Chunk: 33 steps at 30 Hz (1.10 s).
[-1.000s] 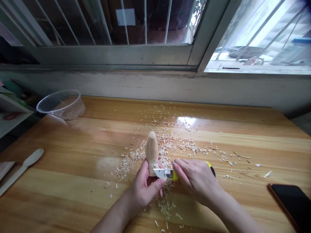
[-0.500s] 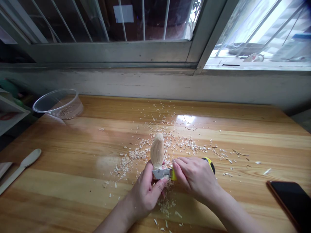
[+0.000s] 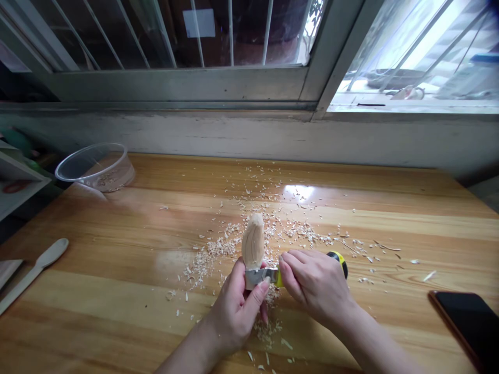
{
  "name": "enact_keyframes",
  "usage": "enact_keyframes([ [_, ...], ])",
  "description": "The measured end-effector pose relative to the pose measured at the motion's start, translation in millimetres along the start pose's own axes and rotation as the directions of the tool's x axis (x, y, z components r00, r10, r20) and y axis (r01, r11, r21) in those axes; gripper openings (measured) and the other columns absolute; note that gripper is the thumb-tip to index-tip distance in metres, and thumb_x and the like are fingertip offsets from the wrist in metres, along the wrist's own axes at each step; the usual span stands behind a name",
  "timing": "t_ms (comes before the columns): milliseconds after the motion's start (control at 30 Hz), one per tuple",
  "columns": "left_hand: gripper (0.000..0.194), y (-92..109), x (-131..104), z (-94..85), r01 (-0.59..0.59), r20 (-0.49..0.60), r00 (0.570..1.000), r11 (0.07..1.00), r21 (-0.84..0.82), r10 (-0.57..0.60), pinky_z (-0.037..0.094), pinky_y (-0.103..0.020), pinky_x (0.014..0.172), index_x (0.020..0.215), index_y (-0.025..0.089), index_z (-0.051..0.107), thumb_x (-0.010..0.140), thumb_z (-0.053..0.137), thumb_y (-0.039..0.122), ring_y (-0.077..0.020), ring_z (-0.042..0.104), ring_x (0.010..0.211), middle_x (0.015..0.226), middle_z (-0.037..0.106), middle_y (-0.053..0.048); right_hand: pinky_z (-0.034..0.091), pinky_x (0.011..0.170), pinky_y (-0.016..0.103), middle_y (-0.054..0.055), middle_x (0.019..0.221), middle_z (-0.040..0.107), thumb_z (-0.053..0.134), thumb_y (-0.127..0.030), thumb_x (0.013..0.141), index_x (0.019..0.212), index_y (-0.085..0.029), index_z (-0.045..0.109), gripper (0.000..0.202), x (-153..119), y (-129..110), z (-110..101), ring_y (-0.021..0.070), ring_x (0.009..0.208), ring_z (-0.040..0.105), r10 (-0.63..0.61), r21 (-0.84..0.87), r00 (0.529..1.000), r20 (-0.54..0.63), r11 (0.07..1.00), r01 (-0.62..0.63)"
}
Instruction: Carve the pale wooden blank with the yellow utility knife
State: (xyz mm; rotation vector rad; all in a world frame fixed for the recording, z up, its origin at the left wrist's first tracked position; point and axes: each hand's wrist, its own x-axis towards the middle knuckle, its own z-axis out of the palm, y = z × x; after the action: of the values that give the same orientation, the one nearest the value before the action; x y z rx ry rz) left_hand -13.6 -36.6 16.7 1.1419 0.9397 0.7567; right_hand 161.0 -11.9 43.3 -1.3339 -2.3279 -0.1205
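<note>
A phone [image 3: 468, 323] lies right of the carved wood [image 3: 253, 244]. The left hand [image 3: 240, 306] has its fingers curled round that wood, upright; the right hand [image 3: 317, 285] is closed on a yellow cutter [image 3: 270, 275], blade across the wood's lower end. Shavings [image 3: 222, 249] surround it; leftward, a spoon [image 3: 53, 253]; farther, a tub [image 3: 125, 169]. Beyond, behind bars [image 3: 231, 31], a white sheet [image 3: 206, 23], any writing too small for me.
</note>
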Motion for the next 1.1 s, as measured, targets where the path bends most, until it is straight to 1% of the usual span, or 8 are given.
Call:
enact_keyframes([
  [100, 0.034, 1.4, -0.2, -0.2, 0.02, 0.005, 1.0, 0.999, -0.026, -0.02, 0.045, -0.022, 0.057, 0.111, 0.018, 0.042, 0.09, 0.047, 0.044, -0.008, 0.051, 0.057, 0.074, 0.048, 0.003, 0.027, 0.052, 0.025, -0.002, 0.051, 0.051, 0.032, -0.023, 0.092, 0.057, -0.02, 0.049, 0.039, -1.2, 1.3, 1.1, 0.01, 0.046, 0.043, -0.006, 0.019, 1.0, 0.03, 1.0, 0.005],
  [200, 0.04, 2.3, -1.3, -1.4, 0.022, 0.005, 1.0, 0.999, -0.04, -0.022, 0.046, -0.023, 0.063, 0.117, 0.018, 0.042, 0.088, 0.05, 0.044, -0.0099, 0.051, 0.064, 0.077, 0.05, 0.001, 0.026, 0.051, 0.025, -0.002, 0.051, 0.051, 0.032, -0.024, 0.093, 0.057, -0.02, 0.049, 0.04, -2.5, 2.0, 2.4, 0.0096, 0.045, 0.042, -0.007, 0.052, 0.997, 0.078, 0.999, 0.003],
  [400, 0.045, 1.5, -3.0, -2.8, 0.03, 0.019, 0.999, 0.999, 0.011, -0.03, 0.046, -0.026, 0.064, 0.123, 0.019, 0.041, 0.089, 0.047, 0.046, -0.0111, 0.052, 0.065, 0.085, 0.053, -0.002, 0.024, 0.05, 0.026, -0.003, 0.049, 0.049, 0.03, -0.025, 0.093, 0.056, -0.02, 0.048, 0.042, -1.7, 2.5, 1.2, 0.009, 0.043, 0.041, 0.01, 0.094, 0.993, 0.116, 0.995, -0.021],
  [600, 0.048, 2.5, -1.9, -2.0, 0.032, 0.059, 0.998, 0.998, -0.046, -0.03, 0.045, -0.026, 0.067, 0.124, 0.016, 0.04, 0.089, 0.048, 0.046, -0.012, 0.053, 0.067, 0.079, 0.052, -0.001, 0.024, 0.05, 0.026, -0.003, 0.049, 0.05, 0.031, -0.027, 0.093, 0.056, -0.02, 0.05, 0.043, -2.0, 5.8, 1.1, 0.0088, 0.043, 0.04, 0.002, 0.097, 0.989, 0.15, 0.995, -0.017],
  [700, 0.046, 1.2, -1.2, -1.8, 0.019, 0.049, 0.999, 0.999, -0.038, -0.017, 0.045, -0.027, 0.067, 0.124, 0.016, 0.04, 0.089, 0.047, 0.045, -0.0118, 0.052, 0.066, 0.076, 0.053, 0.0, 0.025, 0.05, 0.026, -0.002, 0.049, 0.051, 0.031, -0.027, 0.093, 0.056, -0.02, 0.05, 0.043, -2.3, 5.9, 2.2, 0.0089, 0.043, 0.041, 0.01, 0.079, 0.988, 0.157, 0.997, -0.023],
  [867, 0.038, -3.1, 0.8, -0.2, 0.025, 0.008, 1.0, 1.0, 0.01, -0.025, 0.046, -0.026, 0.059, 0.114, 0.016, 0.042, 0.091, 0.043, 0.045, -0.0104, 0.053, 0.058, 0.072, 0.052, 0.002, 0.025, 0.05, 0.026, -0.002, 0.05, 0.052, 0.032, -0.025, 0.092, 0.055, -0.02, 0.049, 0.041, -0.4, 3.0, 2.3, 0.0096, 0.043, 0.042, 0.021, 0.044, 0.995, 0.1, 0.999, -0.025],
  [1033, 0.034, -3.8, 1.5, 3.6, 0.023, -0.02, 1.0, 1.0, -0.011, -0.023, 0.044, -0.022, 0.049, 0.104, 0.017, 0.044, 0.09, 0.043, 0.048, -0.0075, 0.052, 0.05, 0.074, 0.049, 0.003, 0.025, 0.05, 0.026, -0.002, 0.05, 0.051, 0.032, -0.025, 0.092, 0.055, -0.02, 0.049, 0.041, -0.3, 3.2, 2.0, 0.0097, 0.044, 0.043, 0.028, 0.024, 0.997, 0.072, 0.999, -0.03],
  [1100, 0.035, -3.1, 0.9, 4.1, 0.029, -0.018, 0.999, 0.999, -0.044, -0.03, 0.044, -0.022, 0.052, 0.107, 0.016, 0.043, 0.09, 0.045, 0.047, -0.0077, 0.052, 0.052, 0.072, 0.05, 0.004, 0.025, 0.05, 0.026, -0.002, 0.049, 0.051, 0.032, -0.025, 0.092, 0.055, -0.02, 0.049, 0.041, -1.0, 4.4, 2.4, 0.0096, 0.043, 0.042, 0.021, 0.031, 0.996, 0.084, 0.999, -0.024],
])
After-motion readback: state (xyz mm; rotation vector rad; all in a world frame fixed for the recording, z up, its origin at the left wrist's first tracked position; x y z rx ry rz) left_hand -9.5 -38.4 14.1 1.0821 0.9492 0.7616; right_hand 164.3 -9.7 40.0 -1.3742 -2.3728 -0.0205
